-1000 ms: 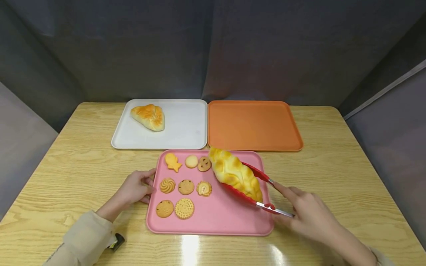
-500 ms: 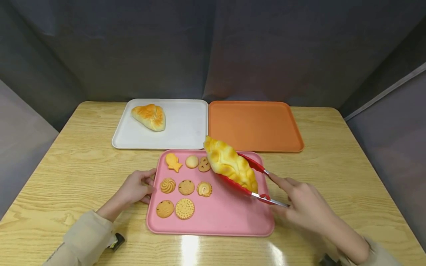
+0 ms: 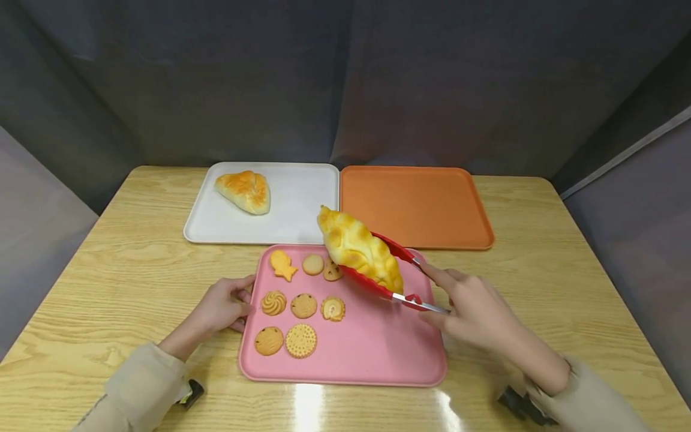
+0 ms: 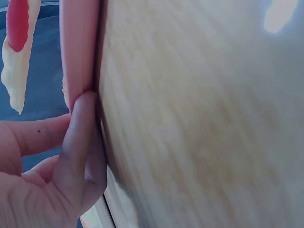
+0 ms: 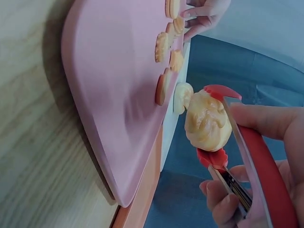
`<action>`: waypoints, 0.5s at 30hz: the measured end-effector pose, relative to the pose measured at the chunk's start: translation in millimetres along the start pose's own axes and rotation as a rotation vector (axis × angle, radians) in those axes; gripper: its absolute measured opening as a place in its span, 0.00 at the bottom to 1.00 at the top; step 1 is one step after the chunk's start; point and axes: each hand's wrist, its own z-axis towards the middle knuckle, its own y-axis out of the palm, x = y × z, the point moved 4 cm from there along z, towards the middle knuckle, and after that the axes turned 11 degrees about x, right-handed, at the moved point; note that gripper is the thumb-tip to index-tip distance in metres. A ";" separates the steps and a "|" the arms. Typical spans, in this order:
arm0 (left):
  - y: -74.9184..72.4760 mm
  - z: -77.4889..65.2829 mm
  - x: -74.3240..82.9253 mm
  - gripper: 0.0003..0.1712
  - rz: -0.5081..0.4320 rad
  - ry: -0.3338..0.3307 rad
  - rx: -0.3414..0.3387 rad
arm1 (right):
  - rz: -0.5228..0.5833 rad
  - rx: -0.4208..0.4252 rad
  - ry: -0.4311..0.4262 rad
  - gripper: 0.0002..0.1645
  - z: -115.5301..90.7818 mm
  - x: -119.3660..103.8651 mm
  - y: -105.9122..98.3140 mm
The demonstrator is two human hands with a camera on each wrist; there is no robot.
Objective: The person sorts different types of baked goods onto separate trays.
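Note:
My right hand [image 3: 477,309] grips a pair of red-tipped metal tongs [image 5: 259,156]. Between their red ends is a golden braided bread loaf [image 3: 358,249], raised above the pink tray [image 3: 378,354]; in the head view its tip overlaps the edge of the white tray [image 3: 302,201]. My left hand [image 3: 224,304] pinches the left rim of the pink tray between thumb and fingers, as the left wrist view shows. Several cookies lie on the left half of that tray, among them a fish-shaped cookie [image 3: 282,264], a swirl cookie [image 3: 273,303] and a round dotted biscuit [image 3: 300,341].
A browned triangular pastry [image 3: 245,191] lies on the left of the white tray. Beside it on the right stands an orange tray [image 3: 412,207]. All three trays rest on a wooden table [image 3: 545,270], with dark curtains [image 3: 232,78] behind and at the sides.
My right hand has moved the tongs and the loaf away from me and to the left, toward the white tray. The left hand stays at the pink tray's rim.

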 end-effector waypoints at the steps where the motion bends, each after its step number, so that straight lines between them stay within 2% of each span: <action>1: 0.0 0.2 -0.2 0.36 -0.001 0.000 0.000 | 0.004 0.000 -0.003 0.43 2.2 -0.1 0.8; 15: -0.3 2.2 -2.5 0.36 0.001 0.002 0.008 | 0.032 0.038 -0.013 0.42 33.9 4.6 8.9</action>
